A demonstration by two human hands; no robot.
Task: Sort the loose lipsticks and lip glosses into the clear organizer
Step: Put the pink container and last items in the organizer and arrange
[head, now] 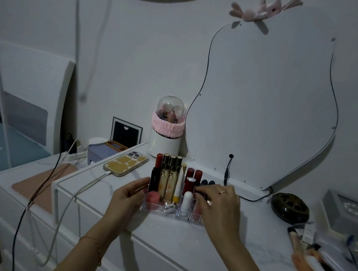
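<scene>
The clear organizer (163, 212) stands on the white dresser top, in front of the mirror. Several lipsticks and lip glosses stand upright in it: gold-capped glosses (171, 162) at the back, red tubes (193, 174), a white tube (187, 200), a pink one (153, 197). My left hand (132, 192) rests against the organizer's left side, fingers curled on its wall. My right hand (217, 201) covers the organizer's right end, fingers bent over the compartments there. Whether its fingertips pinch a tube is hidden.
A phone (125, 164) on a charging cable lies left of the organizer. A white brush holder with a clear dome (166, 131) and a wavy mirror (264, 101) stand behind. A dark round dish (289, 207) sits to the right; brushes and tubes (311, 269) clutter the right edge.
</scene>
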